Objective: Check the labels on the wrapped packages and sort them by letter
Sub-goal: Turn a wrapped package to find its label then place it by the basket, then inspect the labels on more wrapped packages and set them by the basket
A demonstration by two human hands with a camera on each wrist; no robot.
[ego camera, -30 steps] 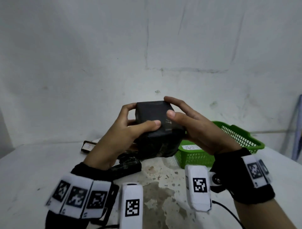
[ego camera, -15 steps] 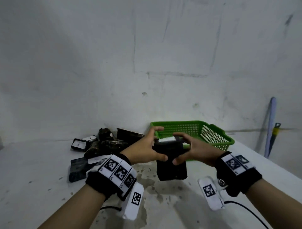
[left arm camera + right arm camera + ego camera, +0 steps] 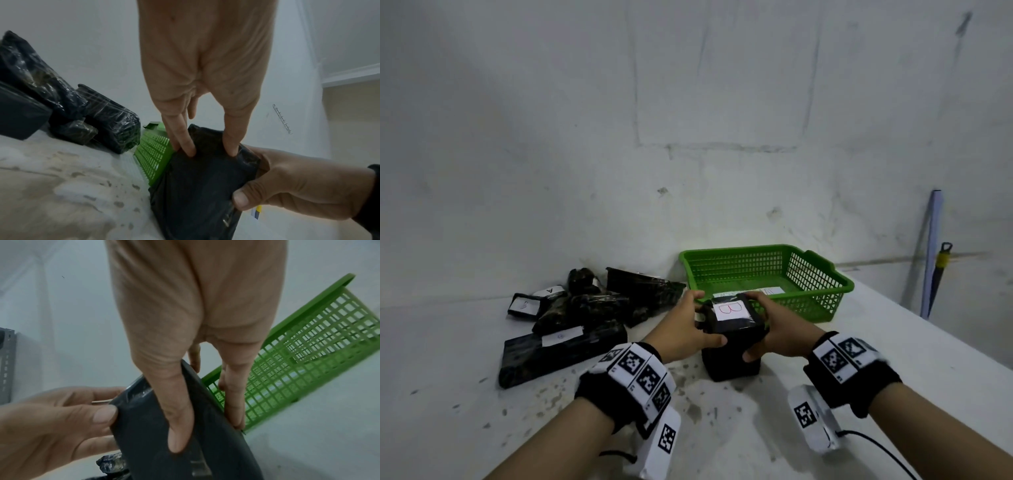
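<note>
I am gripping the B-labelled package (image 3: 734,337) upright in my left hand (image 3: 686,331) and right hand (image 3: 782,330), the green basket (image 3: 822,270) lying just beyond, nearer my right.

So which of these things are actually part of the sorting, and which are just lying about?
Part of the job:
- black package with a red B label, held by the left hand and right hand
- pile of wrapped packages
- green basket

Lying about:
- blue pole against the wall
- yellow-handled tool beside it
</note>
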